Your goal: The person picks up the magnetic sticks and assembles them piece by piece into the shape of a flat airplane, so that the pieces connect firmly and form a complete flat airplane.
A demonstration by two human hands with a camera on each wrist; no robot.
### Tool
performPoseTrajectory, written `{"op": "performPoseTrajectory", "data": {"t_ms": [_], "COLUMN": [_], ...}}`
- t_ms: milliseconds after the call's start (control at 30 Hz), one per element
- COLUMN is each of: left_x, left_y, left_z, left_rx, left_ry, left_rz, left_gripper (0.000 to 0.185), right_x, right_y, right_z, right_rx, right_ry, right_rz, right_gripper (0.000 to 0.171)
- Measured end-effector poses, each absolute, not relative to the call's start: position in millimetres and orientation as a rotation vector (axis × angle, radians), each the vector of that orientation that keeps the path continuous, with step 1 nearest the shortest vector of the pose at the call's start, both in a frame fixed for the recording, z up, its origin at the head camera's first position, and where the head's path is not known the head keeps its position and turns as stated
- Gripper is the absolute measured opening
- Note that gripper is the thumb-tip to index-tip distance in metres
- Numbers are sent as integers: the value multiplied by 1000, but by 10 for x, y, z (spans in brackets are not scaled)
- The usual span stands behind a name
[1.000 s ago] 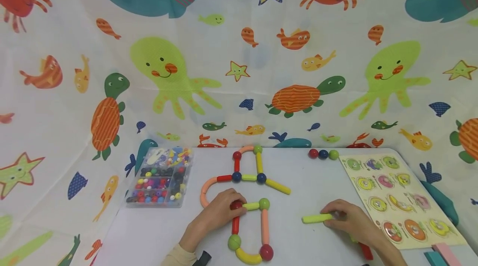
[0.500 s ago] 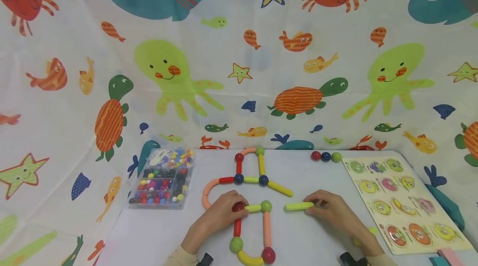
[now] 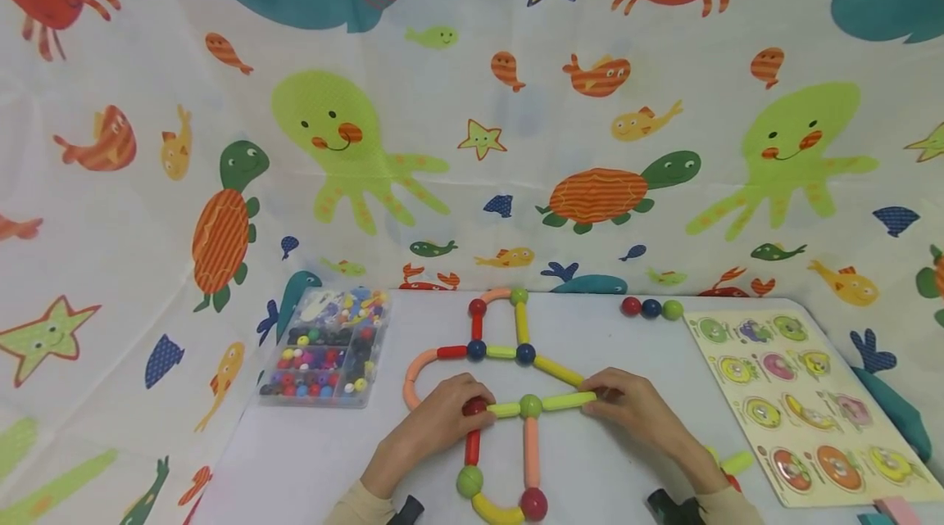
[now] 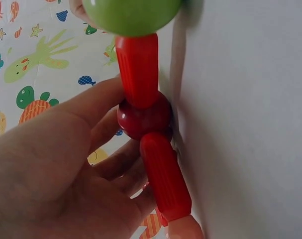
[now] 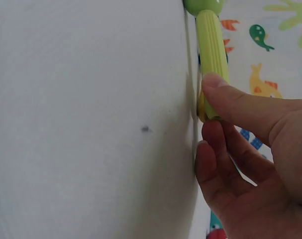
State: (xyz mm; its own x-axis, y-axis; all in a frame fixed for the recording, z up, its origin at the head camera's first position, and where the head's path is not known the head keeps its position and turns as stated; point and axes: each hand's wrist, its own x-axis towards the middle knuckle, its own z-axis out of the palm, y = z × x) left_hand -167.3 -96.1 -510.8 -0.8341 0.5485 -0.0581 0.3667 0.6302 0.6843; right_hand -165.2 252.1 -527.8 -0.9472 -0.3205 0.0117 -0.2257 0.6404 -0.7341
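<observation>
My left hand (image 3: 438,414) holds a red ball (image 4: 143,117) in a figure of coloured rods and balls lying on the table. Red rods (image 4: 165,177) join that ball in the left wrist view. Between the thumb and fingers of my right hand (image 3: 637,410) is the end of a light green rod (image 3: 568,401). The rod's other end meets a green ball (image 3: 530,405) at the figure's middle. A yellow rod (image 3: 558,369) slants down from a dark blue ball (image 3: 525,354) to near the right fingertips. In the right wrist view the thumb lies along the light green rod (image 5: 214,45).
At the left stands a divided clear box (image 3: 324,353) of small beads. A board with food pictures (image 3: 804,418) lies at the right. Red, blue and green balls (image 3: 651,309) sit at the back. Loose rods (image 3: 736,463) lie by the right forearm.
My right hand has moved left with the light green rod and brought its end to the green ball. The left hand has stayed at the red ball.
</observation>
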Motion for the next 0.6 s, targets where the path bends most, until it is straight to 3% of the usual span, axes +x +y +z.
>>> {"op": "performPoseTrajectory", "data": {"t_ms": [600], "left_x": [-1677], "left_y": [-972], "left_z": [-5097], "left_rx": [777], "left_ry": [2588], "left_rz": [1009], "left_gripper": [20], "right_x": [-1648], "right_y": [2439], "right_z": [-5245], "right_rx": [-249], "right_ry": [2775], "right_rz": [-1218], "right_gripper": [30]}}
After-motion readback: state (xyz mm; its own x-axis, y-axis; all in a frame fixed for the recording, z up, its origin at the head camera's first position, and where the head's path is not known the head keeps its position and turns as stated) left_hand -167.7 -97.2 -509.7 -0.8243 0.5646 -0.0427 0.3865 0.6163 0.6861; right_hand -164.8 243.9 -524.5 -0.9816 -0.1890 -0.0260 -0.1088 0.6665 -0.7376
